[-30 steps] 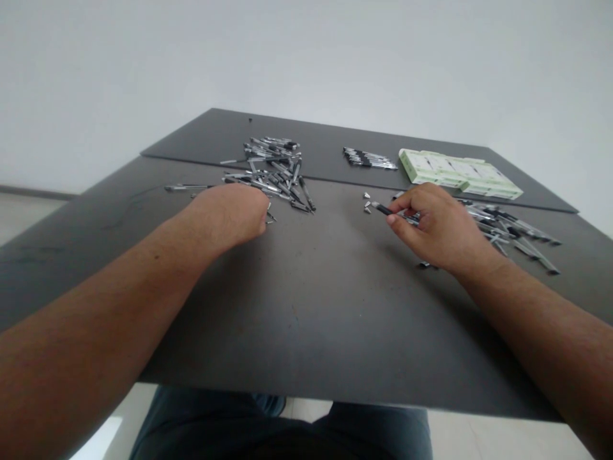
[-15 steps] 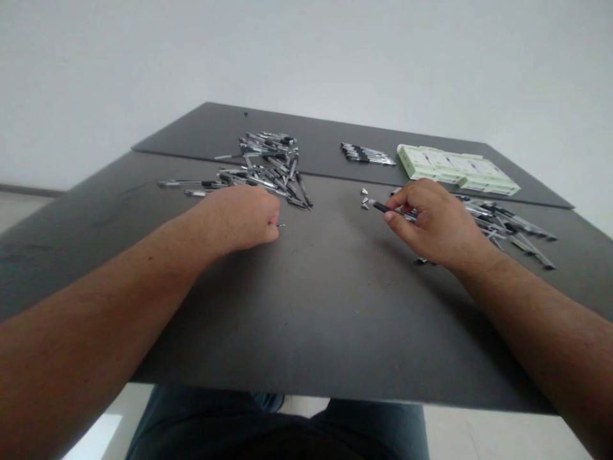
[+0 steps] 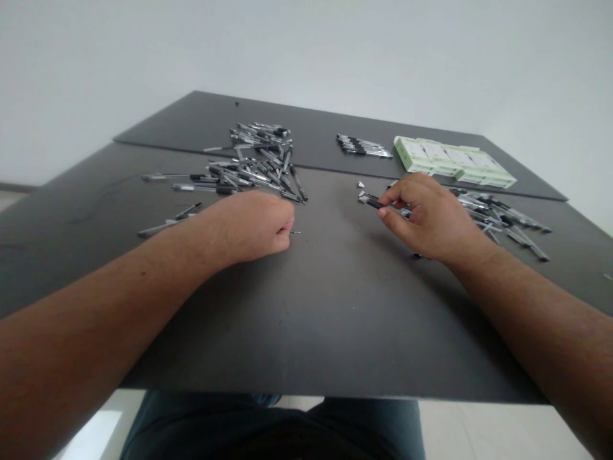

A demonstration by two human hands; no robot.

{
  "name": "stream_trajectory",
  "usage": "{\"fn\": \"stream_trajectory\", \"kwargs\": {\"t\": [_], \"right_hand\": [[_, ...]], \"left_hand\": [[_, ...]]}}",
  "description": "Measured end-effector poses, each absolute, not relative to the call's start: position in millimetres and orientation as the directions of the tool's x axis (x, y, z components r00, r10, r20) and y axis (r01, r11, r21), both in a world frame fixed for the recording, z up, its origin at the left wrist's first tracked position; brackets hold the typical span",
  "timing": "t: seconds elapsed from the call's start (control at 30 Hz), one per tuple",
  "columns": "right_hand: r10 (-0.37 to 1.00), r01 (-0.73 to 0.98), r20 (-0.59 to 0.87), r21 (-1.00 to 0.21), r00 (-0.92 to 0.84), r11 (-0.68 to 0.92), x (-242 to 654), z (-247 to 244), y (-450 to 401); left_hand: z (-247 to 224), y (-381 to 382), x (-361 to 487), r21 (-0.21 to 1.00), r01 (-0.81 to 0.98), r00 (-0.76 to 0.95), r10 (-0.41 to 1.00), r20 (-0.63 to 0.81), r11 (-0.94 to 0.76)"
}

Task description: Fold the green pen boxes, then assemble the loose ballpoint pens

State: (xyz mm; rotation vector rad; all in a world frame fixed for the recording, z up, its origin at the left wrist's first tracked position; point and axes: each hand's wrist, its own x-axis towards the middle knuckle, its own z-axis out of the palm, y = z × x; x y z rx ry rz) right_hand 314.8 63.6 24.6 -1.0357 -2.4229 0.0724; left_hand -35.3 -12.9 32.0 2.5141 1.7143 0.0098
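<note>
My left hand [image 3: 261, 227] is closed in a fist just above the table, in front of a loose pile of pens [image 3: 253, 169]. A thin, pointed tip [image 3: 295, 232], like that of a pen refill, sticks out of the fist; the rest is hidden. Between thumb and fingers, my right hand [image 3: 424, 214] pinches a pen barrel with a black grip [image 3: 372, 202], its front end pointing left. Small silver cone-shaped pen tips [image 3: 361, 184] lie right by that end. Whether the barrel touches one, I cannot tell.
More pens and parts [image 3: 502, 220] lie right of and behind my right hand. A neat row of pens [image 3: 364, 147] and green-and-white boxes [image 3: 454, 160] sit farther back on the dark table [image 3: 311, 326]. Several loose parts [image 3: 167, 223] lie beside my left forearm.
My left fist has moved right and a little toward me, uncovering pens behind it and beside the forearm. My right hand stays nearly in place with the barrel. The view has shifted slightly.
</note>
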Motion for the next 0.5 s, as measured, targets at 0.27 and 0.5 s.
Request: {"fn": "stream_trajectory", "kwargs": {"t": [0.27, 0.5], "right_hand": [[0.686, 0.683, 0.414, -0.184, -0.599, 0.707, 313.7, 25.0, 64.1], [0.660, 0.623, 0.403, -0.241, -0.634, 0.744, 306.2, 32.8, 49.2]], "left_hand": [[26.1, -15.3, -29.0, 0.206, 0.870, 0.414, 0.891, 0.187, -0.448], [22.4, -17.6, -26.6, 0.340, 0.801, 0.371, 0.854, 0.364, -0.493]]}}
